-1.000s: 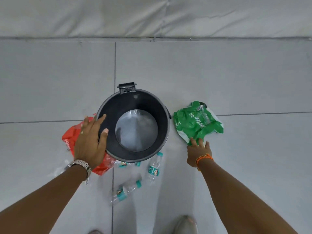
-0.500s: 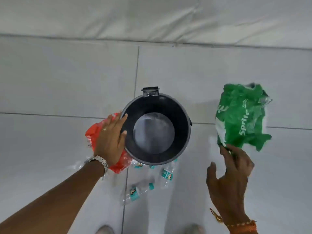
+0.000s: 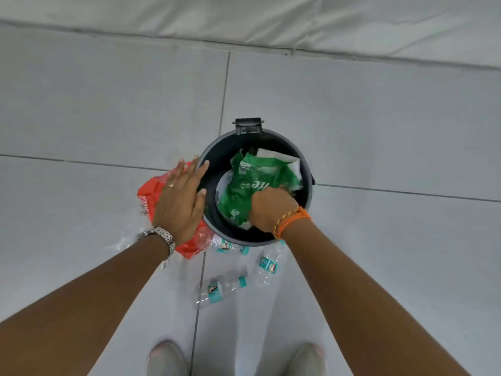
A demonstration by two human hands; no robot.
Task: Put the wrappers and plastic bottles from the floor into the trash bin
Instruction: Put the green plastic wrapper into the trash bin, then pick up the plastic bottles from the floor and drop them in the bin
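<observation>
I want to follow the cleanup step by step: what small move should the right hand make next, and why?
Probably open the right hand and lift it out. Its grip is on the green wrapper, which already lies inside the trash bin, while the red wrapper and the bottles are on the floor.

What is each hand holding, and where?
The right hand grips the green wrapper at its near edge, inside the trash bin. The left hand holds nothing; it rests on the bin's rim.

My right hand (image 3: 272, 210) hides its own fingertips in the green wrapper (image 3: 254, 185). My left hand (image 3: 180, 202) covers much of the red wrapper (image 3: 151, 194). The bin (image 3: 217, 156) partly hides one bottle (image 3: 230, 246).
</observation>
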